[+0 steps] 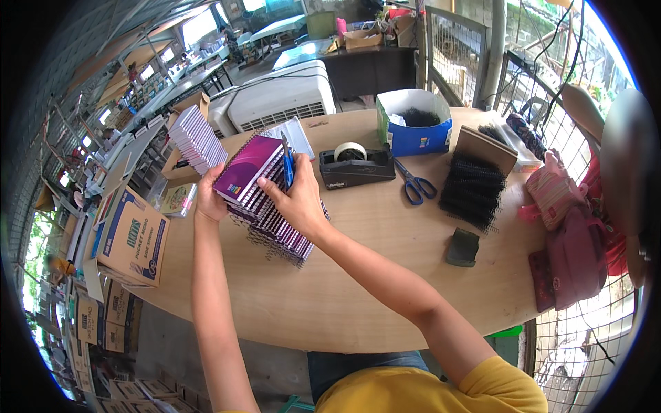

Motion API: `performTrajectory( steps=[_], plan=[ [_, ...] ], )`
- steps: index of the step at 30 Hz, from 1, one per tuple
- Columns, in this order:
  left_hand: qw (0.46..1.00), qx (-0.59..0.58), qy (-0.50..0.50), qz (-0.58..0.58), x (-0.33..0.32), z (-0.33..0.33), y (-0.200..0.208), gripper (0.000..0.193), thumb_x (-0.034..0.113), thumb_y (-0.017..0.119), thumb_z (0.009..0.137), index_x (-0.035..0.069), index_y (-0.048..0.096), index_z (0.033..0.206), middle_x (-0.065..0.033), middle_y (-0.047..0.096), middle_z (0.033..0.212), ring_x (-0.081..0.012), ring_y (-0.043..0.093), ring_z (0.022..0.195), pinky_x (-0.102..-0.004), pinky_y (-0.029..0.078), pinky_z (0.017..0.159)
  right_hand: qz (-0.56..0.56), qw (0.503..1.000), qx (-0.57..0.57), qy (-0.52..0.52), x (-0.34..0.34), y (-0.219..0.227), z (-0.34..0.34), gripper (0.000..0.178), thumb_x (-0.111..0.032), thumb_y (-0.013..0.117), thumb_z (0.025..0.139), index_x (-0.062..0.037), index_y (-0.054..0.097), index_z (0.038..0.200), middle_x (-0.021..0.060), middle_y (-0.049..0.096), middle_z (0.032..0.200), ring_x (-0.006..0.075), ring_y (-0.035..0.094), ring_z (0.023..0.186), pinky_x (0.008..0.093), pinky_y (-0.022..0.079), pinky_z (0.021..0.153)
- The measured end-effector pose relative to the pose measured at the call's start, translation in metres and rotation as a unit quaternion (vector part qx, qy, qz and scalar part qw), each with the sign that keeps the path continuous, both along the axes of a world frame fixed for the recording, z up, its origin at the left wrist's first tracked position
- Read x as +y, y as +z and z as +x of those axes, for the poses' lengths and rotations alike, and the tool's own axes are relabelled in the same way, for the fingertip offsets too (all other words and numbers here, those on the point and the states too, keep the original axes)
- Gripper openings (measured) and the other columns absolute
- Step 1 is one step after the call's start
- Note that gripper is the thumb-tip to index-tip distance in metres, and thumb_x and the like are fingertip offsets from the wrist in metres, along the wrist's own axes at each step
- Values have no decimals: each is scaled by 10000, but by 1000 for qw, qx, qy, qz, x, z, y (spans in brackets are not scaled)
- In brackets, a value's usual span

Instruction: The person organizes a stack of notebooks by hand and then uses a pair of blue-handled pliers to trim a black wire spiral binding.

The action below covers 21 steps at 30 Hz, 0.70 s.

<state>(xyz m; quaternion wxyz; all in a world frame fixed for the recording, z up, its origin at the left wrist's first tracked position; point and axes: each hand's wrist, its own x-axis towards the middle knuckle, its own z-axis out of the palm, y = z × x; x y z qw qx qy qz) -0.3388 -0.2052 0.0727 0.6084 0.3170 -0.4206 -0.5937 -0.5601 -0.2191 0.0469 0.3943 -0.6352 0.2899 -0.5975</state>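
Note:
A tall pile of purple spiral notebooks (249, 167) stands left of the table's middle, its layers slightly twisted and the wire coils sticking out. My left hand (211, 195) is closed around the left side of the upper notebooks. On their right side lies my right hand (301, 199), thumb pressed against the edges. Its fingers are wrapped round a blue-handled tool (288, 171) with a narrow dark tip, which looks like pliers. Behind the pile, a white-paged pad (297, 138) is partly hidden.
Beyond my right hand are a black tape dispenser (357, 168), blue scissors (415, 187) and a blue-white box (420, 140) of black coils. Farther right lie bundled black coils (471, 189), a dark green block (463, 248) and a maroon bag (580, 255). Cartons (134, 237) stand at left.

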Motion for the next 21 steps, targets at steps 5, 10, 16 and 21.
performTrajectory(
  steps=[5,10,16,21],
  plan=[
    [1000,9,-8,11,0,-1,1,476,346,454,945,-53,591,1166,-159,671,1076,-229,667,934,-331,532,839,24,999,11,45,-1,-2,-8,612,-353,764,782,55,428,1092,244,510,1013,385,520,969,442,418,873],
    [985,-11,128,-115,15,-22,-5,555,407,353,983,-19,531,1292,-176,560,1281,-235,540,1170,-350,395,1021,85,995,-58,12,-13,-14,-28,556,-227,806,754,9,445,1104,105,562,919,163,561,697,315,485,668],
    [941,-32,312,-126,14,-40,-38,696,529,244,1010,-41,448,1352,-119,548,1299,-206,545,1142,-327,395,1019,45,998,-9,35,-26,-23,-26,599,-241,820,731,6,441,1123,151,600,917,202,582,737,357,484,731],
    [925,-1,356,-136,-4,-27,-59,683,514,278,1012,-81,510,1253,-128,583,1195,-195,600,1020,-317,482,914,51,998,5,43,-23,-24,-27,592,-234,814,735,-1,445,1135,160,616,988,216,601,755,368,491,744]
  ],
)
